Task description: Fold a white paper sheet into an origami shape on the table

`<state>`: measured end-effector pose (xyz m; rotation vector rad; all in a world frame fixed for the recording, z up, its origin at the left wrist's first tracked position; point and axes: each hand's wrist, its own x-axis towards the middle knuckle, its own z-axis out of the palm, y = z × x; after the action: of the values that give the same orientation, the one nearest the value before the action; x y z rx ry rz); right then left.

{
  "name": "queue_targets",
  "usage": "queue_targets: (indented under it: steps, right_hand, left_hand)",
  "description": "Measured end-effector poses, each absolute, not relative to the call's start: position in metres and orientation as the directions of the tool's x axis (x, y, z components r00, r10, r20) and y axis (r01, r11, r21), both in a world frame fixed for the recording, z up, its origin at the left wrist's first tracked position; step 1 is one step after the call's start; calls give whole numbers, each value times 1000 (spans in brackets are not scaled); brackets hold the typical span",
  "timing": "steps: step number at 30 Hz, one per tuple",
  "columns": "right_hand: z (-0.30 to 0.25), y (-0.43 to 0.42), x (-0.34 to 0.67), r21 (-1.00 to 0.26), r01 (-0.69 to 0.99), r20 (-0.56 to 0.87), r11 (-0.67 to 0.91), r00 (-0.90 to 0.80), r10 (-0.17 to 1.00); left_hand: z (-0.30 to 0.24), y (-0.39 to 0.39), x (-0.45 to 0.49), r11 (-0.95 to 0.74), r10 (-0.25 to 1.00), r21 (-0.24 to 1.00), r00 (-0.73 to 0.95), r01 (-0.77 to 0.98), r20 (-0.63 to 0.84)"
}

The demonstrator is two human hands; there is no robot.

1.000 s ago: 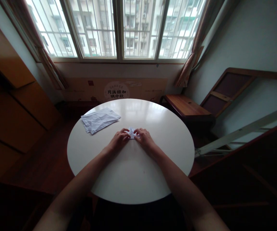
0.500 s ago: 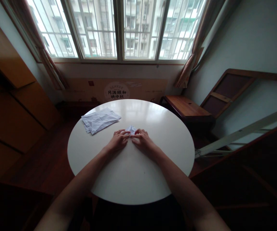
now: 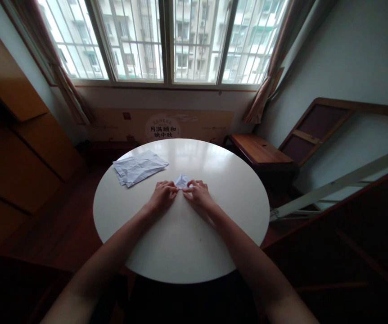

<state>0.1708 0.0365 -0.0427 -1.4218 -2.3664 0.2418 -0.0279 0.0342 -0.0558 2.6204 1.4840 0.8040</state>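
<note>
A small folded piece of paper (image 3: pixel 181 180), pale and pointed at its far end, lies near the middle of the white round table (image 3: pixel 180 243). My left hand (image 3: pixel 164 194) pinches its near left edge between thumb and fingers. From the other side, my right hand (image 3: pixel 196 193) pinches the near right edge. Both hands rest low on the tabletop, fingertips close together. The fingers hide the paper's near corners. A stack of creased paper sheets (image 3: pixel 141 168) lies beyond my left hand, apart from it.
At the back right stands a low wooden bench (image 3: pixel 263 149). A printed cardboard panel (image 3: pixel 113 126) leans under the barred window (image 3: pixel 140 40). Wooden cabinets (image 3: pixel 15 166) are on the left, and a pale metal frame (image 3: pixel 342 186) slants up on the right.
My fingers have shifted slightly apart along the near edge, and more of the folded paper shows between them. The camera view has moved a little; the stack of sheets lies as before.
</note>
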Motion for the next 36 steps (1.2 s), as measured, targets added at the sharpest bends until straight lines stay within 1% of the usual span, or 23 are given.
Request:
queue_targets:
  steps: [3, 6, 12, 15, 18, 21, 24, 26, 28, 31, 34, 36]
  right_hand:
    - [-40, 38, 177, -333, 835, 237, 437, -375, 896]
    - [-39, 40, 182, -342, 838, 238, 426, -361, 902]
    - [-49, 49, 184, -401, 778, 331, 484, -369, 868]
    - [-55, 54, 184, -454, 717, 377, 529, -383, 843]
    - [-57, 56, 184, -493, 646, 419, 583, -411, 810]
    - [-55, 54, 181, -568, 558, 428, 605, -428, 796]
    - [-53, 53, 180, -695, 475, 389, 539, -383, 838]
    - [-54, 53, 179, -740, 444, 371, 506, -358, 857]
    - [-57, 56, 180, -721, 452, 396, 526, -354, 847]
    - [-62, 59, 181, -641, 508, 427, 575, -387, 817]
    - [-65, 60, 181, -590, 571, 391, 571, -416, 821]
    - [-64, 60, 181, -568, 601, 371, 563, -424, 826]
  left_hand:
    - [-57, 35, -29, -537, 805, 279, 385, 796, 451]
    - [-59, 35, -30, -541, 796, 266, 382, 798, 470]
    - [-59, 36, -32, -584, 771, 224, 446, 780, 454]
    - [-60, 38, -33, -588, 771, 252, 438, 769, 463]
    - [-62, 41, -34, -571, 779, 320, 375, 756, 503]
    - [-65, 45, -35, -559, 791, 389, 330, 732, 515]
    - [-66, 46, -37, -620, 765, 403, 407, 673, 499]
    - [-65, 44, -37, -656, 745, 401, 465, 639, 477]
    - [-62, 41, -38, -666, 740, 396, 494, 632, 456]
    - [-55, 34, -37, -674, 736, 378, 526, 635, 428]
    - [-50, 30, -35, -677, 734, 382, 539, 629, 414]
    - [-49, 29, -34, -665, 744, 403, 515, 628, 425]
